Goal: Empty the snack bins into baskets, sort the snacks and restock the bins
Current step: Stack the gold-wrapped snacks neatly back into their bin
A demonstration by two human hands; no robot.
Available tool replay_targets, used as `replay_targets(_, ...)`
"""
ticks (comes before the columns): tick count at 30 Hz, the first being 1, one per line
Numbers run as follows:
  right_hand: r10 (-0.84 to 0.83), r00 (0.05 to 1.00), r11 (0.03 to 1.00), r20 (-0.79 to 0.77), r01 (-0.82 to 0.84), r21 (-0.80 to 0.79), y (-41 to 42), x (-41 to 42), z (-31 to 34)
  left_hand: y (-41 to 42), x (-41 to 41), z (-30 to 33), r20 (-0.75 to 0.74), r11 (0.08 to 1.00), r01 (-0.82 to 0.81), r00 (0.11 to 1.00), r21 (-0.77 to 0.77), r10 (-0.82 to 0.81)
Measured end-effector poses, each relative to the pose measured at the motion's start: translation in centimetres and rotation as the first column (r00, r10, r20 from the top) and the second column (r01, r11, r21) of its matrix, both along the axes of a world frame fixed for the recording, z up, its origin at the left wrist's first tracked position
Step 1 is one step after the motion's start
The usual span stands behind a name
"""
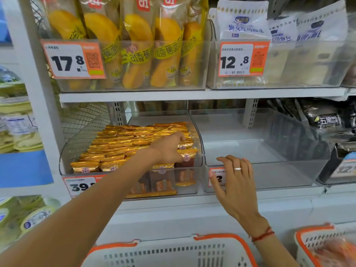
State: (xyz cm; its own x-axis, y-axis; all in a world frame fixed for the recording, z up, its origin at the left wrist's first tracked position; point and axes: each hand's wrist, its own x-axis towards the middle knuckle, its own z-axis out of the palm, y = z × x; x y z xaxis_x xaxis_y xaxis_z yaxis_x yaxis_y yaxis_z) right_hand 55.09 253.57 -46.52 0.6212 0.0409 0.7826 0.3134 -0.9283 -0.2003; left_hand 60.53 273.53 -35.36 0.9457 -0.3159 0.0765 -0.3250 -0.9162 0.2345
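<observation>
Fingers of my left hand curl round gold snack packets at the right end of the full clear bin. My right hand, grip wide and holding nothing, rests on the front rim of the neighbouring clear bin, above two orange-rimmed baskets.

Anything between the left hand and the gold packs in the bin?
Nothing visible. The left hand is already inside the open-topped bin, fingers on the gold packs. The right hand is off at the empty bin.

Single head-worn view, forward and down, close to store shelves.
</observation>
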Motion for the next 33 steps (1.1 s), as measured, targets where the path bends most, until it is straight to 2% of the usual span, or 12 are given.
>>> replay_targets(2, -0.001, 1.000, 1.000, 0.007, 0.001, 0.006, 0.0, 0.0, 0.0, 0.3, -0.7, -0.1, 0.153, 0.998, -0.046, 0.988, 0.046, 0.039)
replay_targets(4, -0.004, 1.000, 1.000, 0.021, 0.003, 0.013, 0.1, 0.1, -0.2, 0.3, -0.6, -0.4, 0.231, 0.995, -0.076, 0.971, 0.071, 0.058)
replay_targets(7, -0.020, 0.999, 1.000, 0.029, 0.020, -0.009, 0.0, 0.4, -0.4, -0.2, 0.1, -0.9, 0.122, 0.987, -0.073, 0.991, 0.141, 0.056)
replay_targets(12, -0.031, 1.000, 0.998, 0.005, 0.031, -0.050, -0.2, 0.5, -0.4, -0.5, 0.9, -0.5, -0.134, 0.983, 0.038, 0.991, 0.180, -0.014)
replay_targets(15, -0.017, 1.000, 0.999, -0.025, 0.016, -0.049, -0.3, 0.2, -0.2, -0.1, 0.2, -0.6, -0.118, 0.986, 0.021, 0.993, 0.168, -0.001)
replay_targets(18, 0.014, 0.999, 1.000, -0.047, -0.014, 0.003, -0.1, -0.2, 0.2, 1.0, -2.5, -0.9, 0.090, 0.998, -0.053, 0.994, -0.032, 0.056)
replay_targets(20, 0.057, 0.998, 0.996, -0.006, -0.057, 0.076, 0.6, -0.9, 0.3, 2.3, -5.3, -1.5, 0.294, 0.965, -0.063, 0.946, -0.255, 0.140)
replay_targets(23, 0.135, 0.979, 0.974, 0.155, -0.160, 0.159, 2.8, -3.3, -0.9, 5.3, -10.9, -4.5, 0.474, 0.777, 0.018, 0.802, -0.629, 0.365)
replay_targets(25, 0.198, 0.962, 0.958, 0.185, -0.230, 0.169, 4.9, -5.1, -3.3, 7.9, -14.5, -8.3, 0.432, 0.626, -0.029, 0.699, -0.779, 0.570)
replay_targets(28, 0.351, 0.935, 0.931, -0.050, -0.343, 0.129, 8.1, -6.8, -9.3, 12.6, -18.7, -15.7, 0.280, 0.560, -0.355, 0.595, -0.749, 0.753)
replay_targets(31, 0.395, 0.841, 0.906, -0.369, -0.422, 0.008, 11.3, -8.5, -16.4, 16.4, -22.0, -22.7, 0.014, 0.473, -0.753, 0.526, -0.458, 0.850)
replay_targets(33, 0.358, 0.705, 0.888, -0.612, -0.460, -0.010, 13.5, -10.0, -20.1, 17.4, -23.8, -25.9, -0.131, 0.395, -0.863, 0.452, -0.316, 0.882)
